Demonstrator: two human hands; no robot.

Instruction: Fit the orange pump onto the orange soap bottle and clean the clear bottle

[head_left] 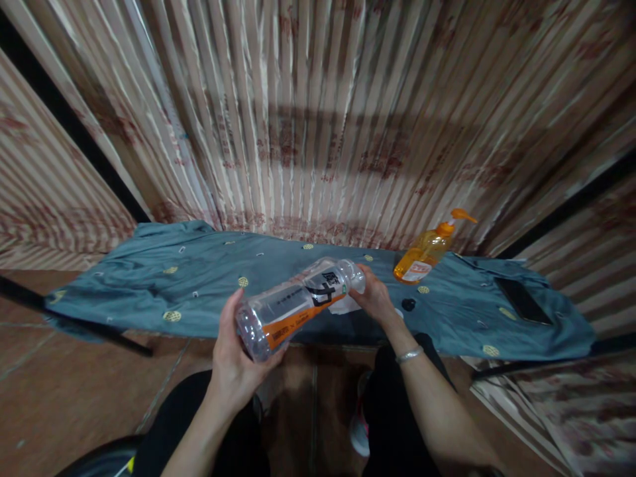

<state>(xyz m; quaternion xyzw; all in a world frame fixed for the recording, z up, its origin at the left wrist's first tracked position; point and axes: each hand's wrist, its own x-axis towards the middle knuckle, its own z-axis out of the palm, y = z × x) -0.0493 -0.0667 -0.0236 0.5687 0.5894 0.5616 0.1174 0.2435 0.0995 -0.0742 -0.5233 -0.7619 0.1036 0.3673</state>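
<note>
Clear bottle (pixel 298 305): there it is, held aslant by the near edge of the cloth-covered surface (pixel 124 285)!
Left grip (pixel 236 364): curled around the base end.
Right grip (pixel 373 297): clasping the neck end.
Pump bottle (pixel 424 255): standing beyond the right grip, amber liquid inside.

table (pixel 134 285): patterned blue-green cloth (pixel 209 295) covers it | orange pump bottle (pixel 426 253) stands right of middle | small black object (pixel 408 304) beside | dark phone (pixel 523 301) lies rightmost
</note>
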